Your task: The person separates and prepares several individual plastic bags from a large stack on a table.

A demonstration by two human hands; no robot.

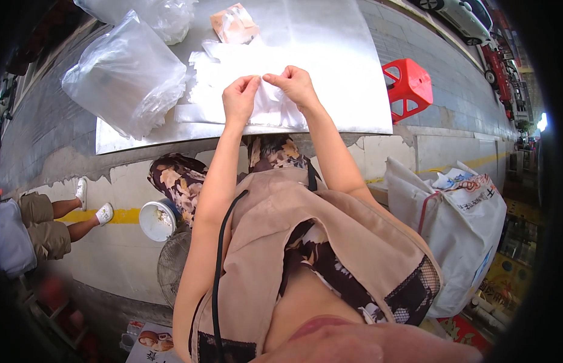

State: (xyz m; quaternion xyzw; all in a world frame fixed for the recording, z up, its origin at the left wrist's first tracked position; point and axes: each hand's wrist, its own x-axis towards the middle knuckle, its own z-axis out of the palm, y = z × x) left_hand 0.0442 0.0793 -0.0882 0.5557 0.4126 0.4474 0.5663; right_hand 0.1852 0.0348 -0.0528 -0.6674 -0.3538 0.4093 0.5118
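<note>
At the near edge of a shiny metal table (349, 100), both hands pinch a thin white translucent sheet or small plastic bag (270, 106). My left hand (239, 97) grips its upper edge between thumb and fingertips. Close beside it, my right hand (296, 86) has its thumb stretched toward the left fingertips, other fingers curled. Glare washes out much of the sheet. To the left of my hands lie several flat white pieces (202, 81), overlapping on the table. A small orange-and-white box (234, 23) sits behind them.
A large clear plastic bag (127, 77) fills the table's left side, another (165, 18) behind it. At right stand a red plastic stool (417, 84) and a big white sack (445, 245). A white bucket (156, 222), a fan (172, 263) and a seated person (41, 227) are left.
</note>
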